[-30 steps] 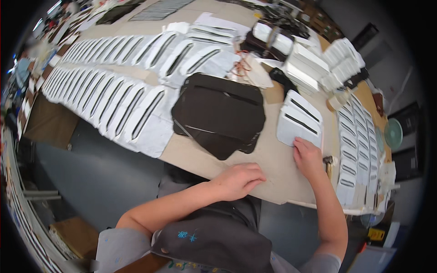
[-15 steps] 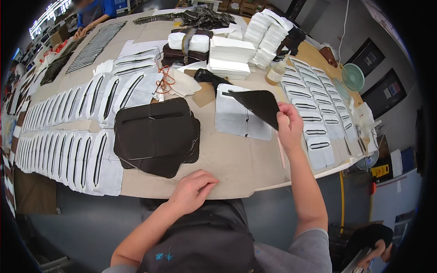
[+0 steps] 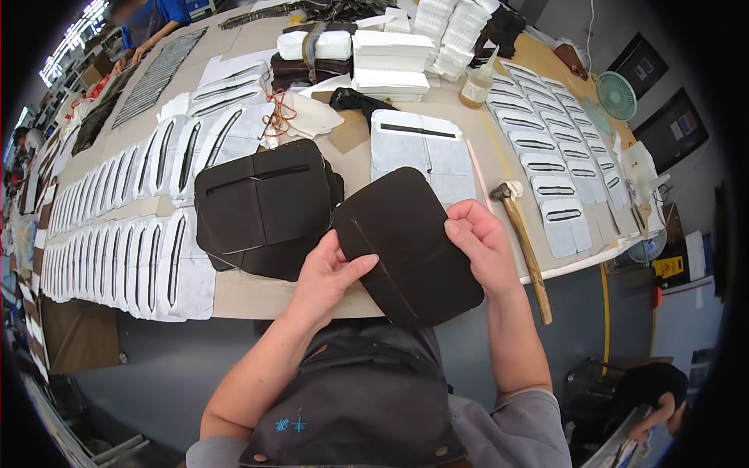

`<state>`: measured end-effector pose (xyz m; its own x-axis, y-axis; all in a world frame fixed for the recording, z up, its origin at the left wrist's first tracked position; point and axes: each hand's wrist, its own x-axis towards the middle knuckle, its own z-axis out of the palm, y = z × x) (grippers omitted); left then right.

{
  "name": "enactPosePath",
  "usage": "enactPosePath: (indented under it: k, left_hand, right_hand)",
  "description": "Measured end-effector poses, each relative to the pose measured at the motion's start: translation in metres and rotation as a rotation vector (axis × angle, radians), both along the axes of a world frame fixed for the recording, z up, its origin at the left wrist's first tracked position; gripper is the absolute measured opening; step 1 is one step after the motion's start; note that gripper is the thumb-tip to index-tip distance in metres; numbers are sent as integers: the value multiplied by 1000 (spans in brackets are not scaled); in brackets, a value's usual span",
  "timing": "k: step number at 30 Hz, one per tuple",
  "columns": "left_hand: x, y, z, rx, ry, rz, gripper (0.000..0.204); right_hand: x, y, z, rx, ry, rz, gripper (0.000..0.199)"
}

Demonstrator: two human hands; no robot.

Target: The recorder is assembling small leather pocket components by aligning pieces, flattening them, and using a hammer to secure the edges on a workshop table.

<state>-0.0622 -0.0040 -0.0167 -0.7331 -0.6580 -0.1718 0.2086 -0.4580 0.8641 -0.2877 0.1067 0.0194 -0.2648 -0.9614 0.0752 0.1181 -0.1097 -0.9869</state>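
Between both hands I hold a black rounded panel (image 3: 413, 249), tilted above the table's near edge. My left hand (image 3: 331, 273) pinches its left edge, thumb on top. My right hand (image 3: 482, 246) grips the upper right edge between thumb and fingers. A faint seam line runs across the panel. To the left lies a stack of black panels (image 3: 265, 199), the top one with a long slit. Behind the held panel, a white-backed panel (image 3: 413, 136) with a black slit lies flat, its lower part partly hidden.
Rows of white slit panels (image 3: 140, 265) cover the left; more white panels (image 3: 538, 144) lie right. A hammer (image 3: 524, 249) overhangs the front edge. Further back are a glue bottle (image 3: 477, 82), white stacks (image 3: 390, 62) and orange string (image 3: 281, 117). Another person (image 3: 152, 27) works far left.
My right hand has brought the black panel off the white-backed one toward me. My left hand has risen from the table edge and taken hold of it. The hammer now shows.
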Motion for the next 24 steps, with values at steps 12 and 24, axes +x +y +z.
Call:
enactPosePath:
  k: [12, 24]
  left_hand:
    - [0, 8, -11, -29, 26, 103, 29]
    - [-5, -4, 18, -77, -64, -45, 53]
  right_hand:
    - [11, 18, -23, 183, -79, -72, 30]
    - [7, 29, 70, -208, 890, -345, 20]
